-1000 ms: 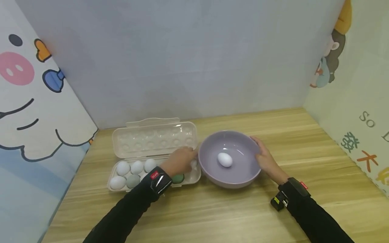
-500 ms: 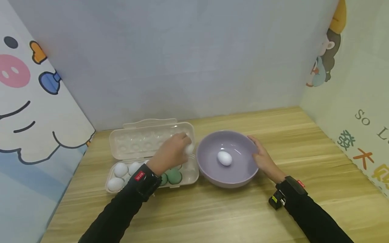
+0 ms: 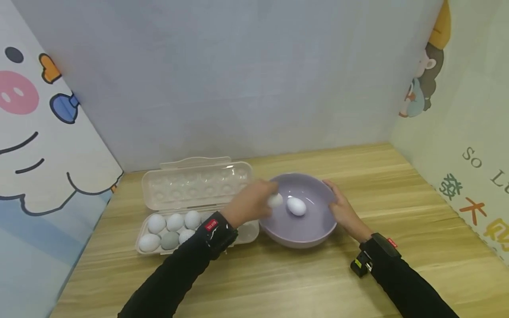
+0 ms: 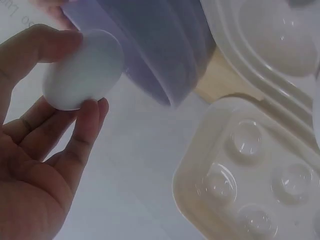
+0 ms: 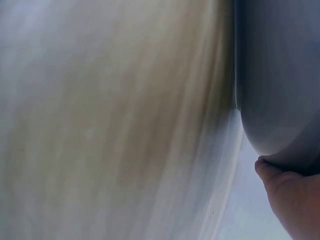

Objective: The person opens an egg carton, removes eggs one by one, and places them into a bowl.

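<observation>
My left hand [image 3: 251, 204] pinches a white egg [image 4: 85, 70] between thumb and fingertips, over the left side of a purple bowl [image 3: 302, 232]. Inside the bowl lies another white egg [image 3: 296, 206]. My right hand [image 3: 347, 215] grips the bowl's right rim; the right wrist view shows a fingertip [image 5: 265, 167] against the bowl's wall. To the left, an open clear plastic egg carton [image 3: 249, 233] holds several white eggs [image 3: 175, 221] and a greyish-green egg [image 3: 169, 240]. Part of the carton is hidden behind my left hand and sleeve, while empty cups show at its right end.
The carton's lid [image 3: 199, 187] stands tilted back behind its tray. Everything rests on a wood-grain table [image 3: 278, 282], with a grey backdrop [image 3: 254, 88] behind it. A printed panel [image 3: 469, 132] borders the right side and another cartoon panel [image 3: 39, 145] the left.
My left hand has lifted a white egg out of the carton's right end and carried it rightward over the bowl. The right hand still holds the bowl's rim.
</observation>
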The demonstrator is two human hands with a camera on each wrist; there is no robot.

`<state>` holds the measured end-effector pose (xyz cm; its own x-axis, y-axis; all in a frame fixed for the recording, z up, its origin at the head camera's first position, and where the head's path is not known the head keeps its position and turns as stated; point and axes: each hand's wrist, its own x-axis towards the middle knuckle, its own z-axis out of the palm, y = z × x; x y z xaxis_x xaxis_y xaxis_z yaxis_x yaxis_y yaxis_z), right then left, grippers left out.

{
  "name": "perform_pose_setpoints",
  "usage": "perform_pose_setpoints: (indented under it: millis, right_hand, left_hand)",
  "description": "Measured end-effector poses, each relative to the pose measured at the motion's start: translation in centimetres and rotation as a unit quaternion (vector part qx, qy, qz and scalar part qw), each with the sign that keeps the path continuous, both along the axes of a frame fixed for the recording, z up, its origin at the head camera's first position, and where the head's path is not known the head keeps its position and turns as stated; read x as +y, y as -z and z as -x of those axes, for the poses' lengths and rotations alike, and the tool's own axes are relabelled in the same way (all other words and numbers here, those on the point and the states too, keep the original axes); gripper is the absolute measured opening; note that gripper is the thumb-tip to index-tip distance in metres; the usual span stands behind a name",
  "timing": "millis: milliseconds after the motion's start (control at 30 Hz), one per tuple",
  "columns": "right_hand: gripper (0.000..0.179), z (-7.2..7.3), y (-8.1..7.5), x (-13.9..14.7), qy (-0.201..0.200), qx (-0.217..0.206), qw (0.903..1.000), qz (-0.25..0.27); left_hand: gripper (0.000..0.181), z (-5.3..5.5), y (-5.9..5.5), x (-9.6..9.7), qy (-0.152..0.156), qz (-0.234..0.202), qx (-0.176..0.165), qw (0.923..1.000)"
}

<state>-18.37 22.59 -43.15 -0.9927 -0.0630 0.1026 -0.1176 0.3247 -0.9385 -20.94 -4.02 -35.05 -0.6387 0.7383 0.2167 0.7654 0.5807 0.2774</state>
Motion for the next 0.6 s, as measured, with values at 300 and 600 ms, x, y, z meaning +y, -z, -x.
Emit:
perform_pose_setpoints:
  millis: [300, 600]
  right_hand:
    - [0.07, -0.1, -0.1, -0.1, 0.002, -0.006, 1.0, -0.002]
    - [0.07, -0.1, -0.2, 0.0, 0.003, 0.006, 1.0, 0.001]
  left_hand:
    - [0.046, 0.5, 1.6, 2.3, 0.018, 0.067, -0.041, 0.9968]
    - [0.031, 0.5, 2.8, 2.9, 0.027, 0.088, -0.055, 0.9943]
